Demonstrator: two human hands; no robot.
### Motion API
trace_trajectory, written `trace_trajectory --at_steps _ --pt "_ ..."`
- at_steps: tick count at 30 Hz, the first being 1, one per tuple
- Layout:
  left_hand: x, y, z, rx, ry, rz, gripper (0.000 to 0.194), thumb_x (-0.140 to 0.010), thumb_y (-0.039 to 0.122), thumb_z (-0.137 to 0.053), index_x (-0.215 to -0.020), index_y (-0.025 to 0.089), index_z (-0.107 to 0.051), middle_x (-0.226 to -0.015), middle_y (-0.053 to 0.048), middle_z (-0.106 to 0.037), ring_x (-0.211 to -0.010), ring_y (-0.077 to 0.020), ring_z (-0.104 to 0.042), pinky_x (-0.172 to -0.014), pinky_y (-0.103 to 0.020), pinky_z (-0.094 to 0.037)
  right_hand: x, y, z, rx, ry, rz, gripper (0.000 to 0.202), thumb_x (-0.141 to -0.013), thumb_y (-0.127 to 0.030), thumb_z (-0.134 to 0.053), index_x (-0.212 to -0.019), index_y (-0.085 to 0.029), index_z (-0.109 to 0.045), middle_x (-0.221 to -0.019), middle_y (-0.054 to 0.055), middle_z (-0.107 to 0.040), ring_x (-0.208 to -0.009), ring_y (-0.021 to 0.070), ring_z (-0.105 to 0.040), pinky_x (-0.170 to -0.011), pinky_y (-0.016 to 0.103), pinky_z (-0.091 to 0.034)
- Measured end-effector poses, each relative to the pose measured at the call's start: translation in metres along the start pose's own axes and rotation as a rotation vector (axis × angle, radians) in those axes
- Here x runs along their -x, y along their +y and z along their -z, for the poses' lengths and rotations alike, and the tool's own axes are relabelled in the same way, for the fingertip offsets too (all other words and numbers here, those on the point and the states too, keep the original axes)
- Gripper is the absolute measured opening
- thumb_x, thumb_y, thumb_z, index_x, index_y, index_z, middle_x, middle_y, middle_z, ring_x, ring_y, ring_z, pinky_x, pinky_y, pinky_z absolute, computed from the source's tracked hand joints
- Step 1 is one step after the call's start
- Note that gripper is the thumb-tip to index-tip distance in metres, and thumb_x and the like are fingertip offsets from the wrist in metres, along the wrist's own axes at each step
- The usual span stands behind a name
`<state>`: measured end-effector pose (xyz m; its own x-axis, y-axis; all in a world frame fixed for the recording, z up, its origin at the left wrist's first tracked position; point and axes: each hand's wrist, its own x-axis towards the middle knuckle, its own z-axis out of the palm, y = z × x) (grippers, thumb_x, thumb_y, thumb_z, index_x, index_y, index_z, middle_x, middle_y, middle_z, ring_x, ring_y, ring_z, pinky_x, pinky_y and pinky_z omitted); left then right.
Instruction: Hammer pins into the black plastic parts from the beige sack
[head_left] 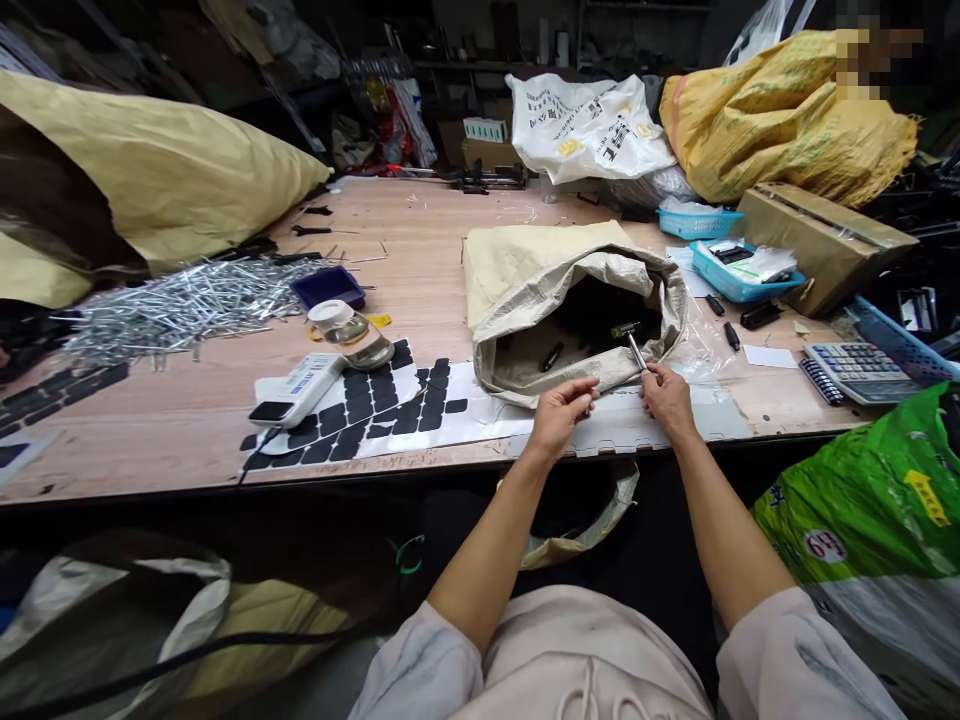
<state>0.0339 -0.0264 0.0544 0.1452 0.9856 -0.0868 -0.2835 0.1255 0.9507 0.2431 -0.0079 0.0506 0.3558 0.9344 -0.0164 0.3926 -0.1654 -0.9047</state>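
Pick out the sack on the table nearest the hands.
The beige sack at mid-table, its open mouth right by the left hand and right hand. The tan sack at left, white sack and yellow sack behind lie farther off.

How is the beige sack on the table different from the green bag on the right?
Colour: the beige sack looks plain, while the green bag is green and whitish, with a printed yellow arrow.
Place: the beige sack lies on the table; the green bag is at the table's near right edge.
Mouth: the beige sack gapes toward the person, showing a dark inside; the green bag's opening can't be made out.
Both look creased.
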Motion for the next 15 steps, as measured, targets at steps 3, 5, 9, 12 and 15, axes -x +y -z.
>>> trace_trajectory --at_steps 3,5,9,12,15 --pt "-0.021 0.020 0.015 -0.353 0.215 -0.225 0.028 -0.085 0.018 -0.069 -0.110 0.019 -0.081 -0.107 -0.009 -0.076 -0.089 -0.0178 -0.067 -0.088 -0.033 -0.056 0.000 0.001 0.000 0.019 0.000 0.013 0.043 -0.087 -0.040 -0.055 -0.117 -0.014 -0.072 -0.065 -0.001 -0.063 -0.045 0.0129 -0.054 -0.042 0.023 -0.047" --pt "-0.033 0.032 0.026 -0.674 0.303 -0.298 0.031 -0.086 0.009 -0.064 -0.109 0.019 -0.081 -0.111 -0.009 -0.074 -0.101 -0.0220 -0.067 -0.100 -0.036 -0.053 0.000 0.000 -0.001 0.029 0.000 0.012 0.042 -0.087 -0.040 -0.055 -0.117 -0.015 -0.072 -0.066 -0.001 -0.064 -0.045 0.0128 -0.054 -0.043 0.023 -0.047" --pt "-0.024 0.024 0.028 -1.165 0.097 -0.228 0.036 -0.084 -0.001 -0.054 -0.099 0.017 -0.081 -0.107 -0.013 -0.070 -0.100 -0.0255 -0.066 -0.099 -0.038 -0.054 0.001 0.000 -0.001 0.039 0.007 0.004 0.042 -0.088 -0.041 -0.055 -0.115 -0.015 -0.073 -0.065 -0.001 -0.064 -0.045 0.0130 -0.054 -0.045 0.024 -0.047" --pt "-0.002 -0.001 0.019 -1.312 0.033 -0.318 0.046 -0.081 -0.007 -0.047 -0.106 0.016 -0.078 -0.116 -0.015 -0.065 -0.106 -0.0263 -0.064 -0.098 -0.037 -0.054 0.000 0.002 -0.001 0.062 0.015 0.036 0.041 -0.088 -0.041 -0.055 -0.114 -0.015 -0.074 -0.066 0.001 -0.065 -0.049 0.0144 -0.056 -0.049 0.025 -0.049" --pt "0.009 -0.014 0.018 -1.297 0.025 -0.366 0.048 -0.082 -0.008 -0.044 -0.104 0.017 -0.078 -0.111 -0.014 -0.066 -0.107 -0.0259 -0.063 -0.099 -0.037 -0.053 -0.002 0.005 -0.001 0.103 0.030 0.072 0.041 -0.089 -0.041 -0.055 -0.114 -0.015 -0.075 -0.070 0.003 -0.068 -0.057 0.0168 -0.059 -0.055 0.026 -0.051"
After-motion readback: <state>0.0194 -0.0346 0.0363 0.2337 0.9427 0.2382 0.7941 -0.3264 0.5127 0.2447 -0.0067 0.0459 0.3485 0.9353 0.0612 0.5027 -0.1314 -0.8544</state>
